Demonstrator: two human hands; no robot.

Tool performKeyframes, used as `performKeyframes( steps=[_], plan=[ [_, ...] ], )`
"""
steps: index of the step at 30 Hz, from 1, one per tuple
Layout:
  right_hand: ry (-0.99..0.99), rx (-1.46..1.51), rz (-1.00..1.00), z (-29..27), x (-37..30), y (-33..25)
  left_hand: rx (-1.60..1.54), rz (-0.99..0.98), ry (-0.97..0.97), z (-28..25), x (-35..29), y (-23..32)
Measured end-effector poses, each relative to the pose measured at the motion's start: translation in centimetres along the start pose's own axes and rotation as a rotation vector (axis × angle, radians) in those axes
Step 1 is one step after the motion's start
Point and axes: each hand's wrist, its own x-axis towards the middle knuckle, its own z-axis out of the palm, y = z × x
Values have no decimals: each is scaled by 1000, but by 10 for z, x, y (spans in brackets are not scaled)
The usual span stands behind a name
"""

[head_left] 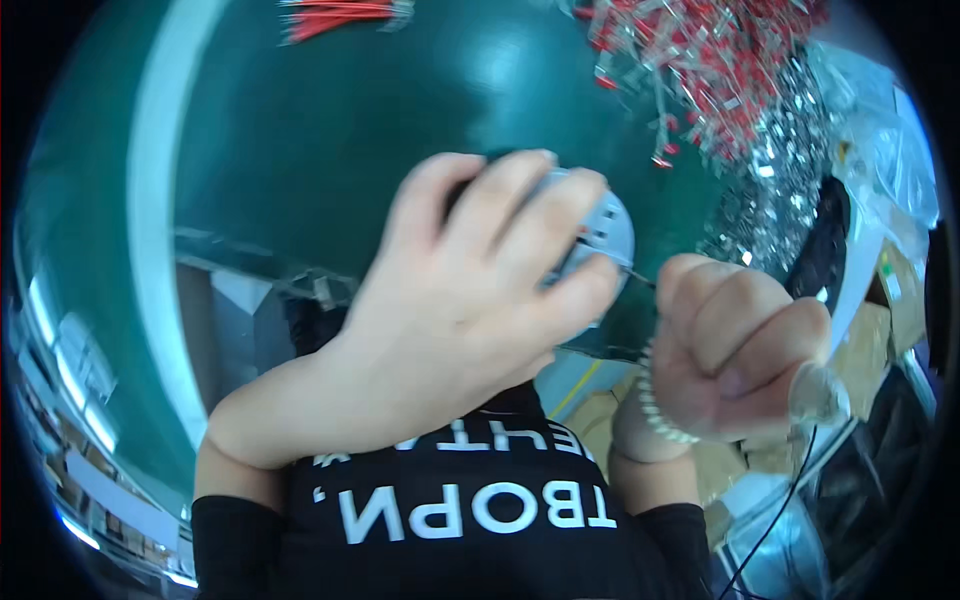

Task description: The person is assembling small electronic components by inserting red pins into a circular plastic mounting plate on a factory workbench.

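A pale grey-blue, round-edged casing (618,228) sits under a worker's left hand (480,270) near the close edge of a green worktable (330,130); whether it rests on the surface or is held just above, I can't tell. The left fingers are bent and partly spread over it, gripping its top and side. The right hand (735,340), a coiled band (655,405) at its wrist, is closed in a fist around a slim tool with a clear handle (820,395), its thin dark shaft pointing at the casing's right side. Whether the tip is seated is unclear.

The danger looks to be a slip: should the casing roll under those bent fingers, or the shaft meet it askew, the tip could scratch the shell or jab the left hand.

What shows of the casing is smooth, with small dark square openings and a fleck of red; the fingers hide the rest.

Beyond lie a heap of red-and-clear parts (700,60), a spread of silvery pieces (765,190) and a red bundle (340,15).
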Motion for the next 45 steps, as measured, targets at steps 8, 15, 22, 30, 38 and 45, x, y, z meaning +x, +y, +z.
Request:
performKeyframes(
  steps=[8,15,22,30,38,45],
  plan=[
    [115,340,-267,-24,-30,-8,346,-335,527,-49,-76,-44],
    [151,252,-219,-45,-45,2,857,-1266,862,-81,-254,-96],
    [49,65,-293,-51,-61,-7,397,-604,1027,-62,-216,-89],
    [80,-171,-259,-85,-71,-4,242,250,55,0,0,-16],
    [245,-434,-154,-112,-87,-5,232,332,45,15,100,-4],
    [-50,-957,178,-106,-76,-15,227,253,8,19,112,-1]
  ],
)
